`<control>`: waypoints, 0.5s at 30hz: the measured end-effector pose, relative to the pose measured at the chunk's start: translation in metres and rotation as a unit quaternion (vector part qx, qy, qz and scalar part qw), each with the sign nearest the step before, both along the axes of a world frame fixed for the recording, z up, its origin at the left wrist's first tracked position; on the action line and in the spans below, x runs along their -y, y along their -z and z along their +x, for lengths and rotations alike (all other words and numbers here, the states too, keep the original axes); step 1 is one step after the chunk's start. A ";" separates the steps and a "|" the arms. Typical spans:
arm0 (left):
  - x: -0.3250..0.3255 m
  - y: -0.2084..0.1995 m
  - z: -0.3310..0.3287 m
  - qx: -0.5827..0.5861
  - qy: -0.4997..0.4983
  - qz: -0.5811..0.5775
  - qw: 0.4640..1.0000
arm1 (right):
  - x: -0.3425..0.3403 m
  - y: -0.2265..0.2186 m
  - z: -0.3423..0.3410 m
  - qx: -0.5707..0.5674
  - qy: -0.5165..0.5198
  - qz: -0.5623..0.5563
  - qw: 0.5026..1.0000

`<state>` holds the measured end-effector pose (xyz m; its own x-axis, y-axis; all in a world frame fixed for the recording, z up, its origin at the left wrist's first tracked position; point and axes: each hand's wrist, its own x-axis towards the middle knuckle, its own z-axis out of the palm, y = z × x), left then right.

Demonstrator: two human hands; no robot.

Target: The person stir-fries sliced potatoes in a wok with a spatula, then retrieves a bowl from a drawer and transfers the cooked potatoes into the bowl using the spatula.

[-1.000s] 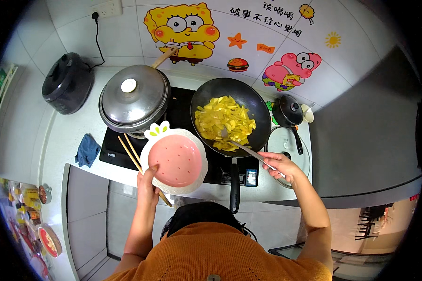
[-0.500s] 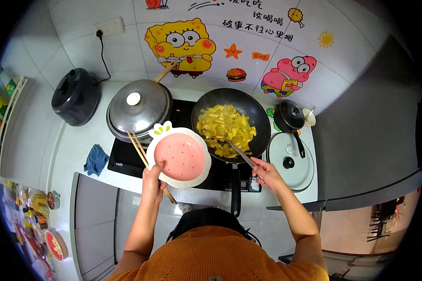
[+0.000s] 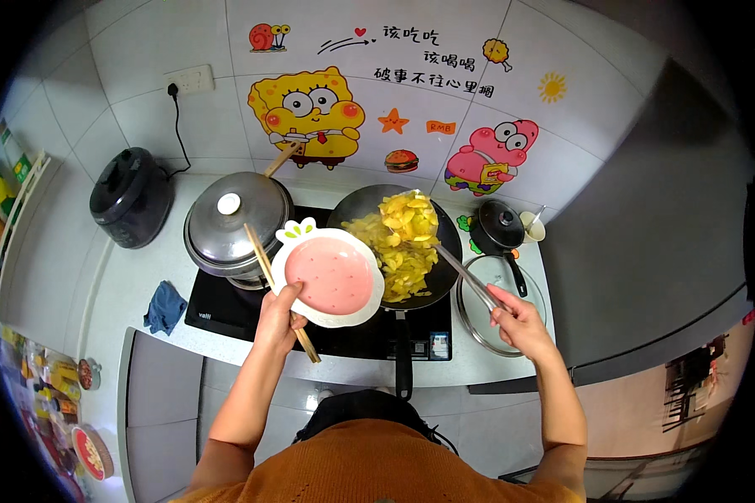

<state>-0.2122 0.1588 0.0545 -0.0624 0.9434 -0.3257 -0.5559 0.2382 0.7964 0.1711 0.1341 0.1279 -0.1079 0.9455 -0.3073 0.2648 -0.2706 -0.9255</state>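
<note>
My left hand (image 3: 280, 320) grips the edge of a strawberry-shaped pink plate (image 3: 330, 275) with a white rim, thumb on its inner face, and a pair of wooden chopsticks (image 3: 258, 251) in the same grasp. The plate is bare and hangs at the left of the black wok (image 3: 450, 270). In my right hand (image 3: 522, 323) is the long metal handle of a spatula (image 3: 468, 275), closed in the fingers. Its head, mostly hidden by a heap of yellow slices (image 3: 409, 220), is lifted over the wok. More yellow slices (image 3: 407, 272) lie in the wok.
A lidded pan (image 3: 242, 225) stands left on the black cooktop (image 3: 218, 310). Right of the wok are a small black lidded pot (image 3: 497, 225), a glass lid (image 3: 470, 335) and a cup (image 3: 533, 226). A blue cloth (image 3: 166, 307) and a dark cooker (image 3: 130, 197) sit left.
My right hand has moved right, and the spatula has risen from among the slices with a heap on it. The plate has shifted slightly toward the wok, still held with the chopsticks.
</note>
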 end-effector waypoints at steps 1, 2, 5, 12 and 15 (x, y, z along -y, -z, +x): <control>-0.004 0.000 0.006 0.005 0.013 0.003 1.000 | 0.004 -0.013 0.001 0.013 -0.006 0.009 1.000; -0.006 -0.001 0.011 0.006 0.016 0.001 1.000 | 0.007 -0.024 0.001 0.025 -0.017 0.017 0.999; -0.011 0.004 0.025 0.025 0.026 0.005 0.999 | 0.015 -0.048 -0.004 0.047 -0.042 0.018 0.998; -0.020 0.002 0.051 0.063 0.003 0.016 0.998 | 0.036 -0.053 -0.027 0.271 -0.153 0.223 0.924; -0.020 0.004 0.050 0.069 -0.001 0.035 0.997 | 0.041 -0.050 -0.035 0.346 -0.171 0.298 0.873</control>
<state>-0.1624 0.1788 0.0501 -0.0240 0.9640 -0.2649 -0.6625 0.1831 0.7264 0.1362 0.0933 0.1775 -0.3996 0.9082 0.1246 0.7872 0.4096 -0.4611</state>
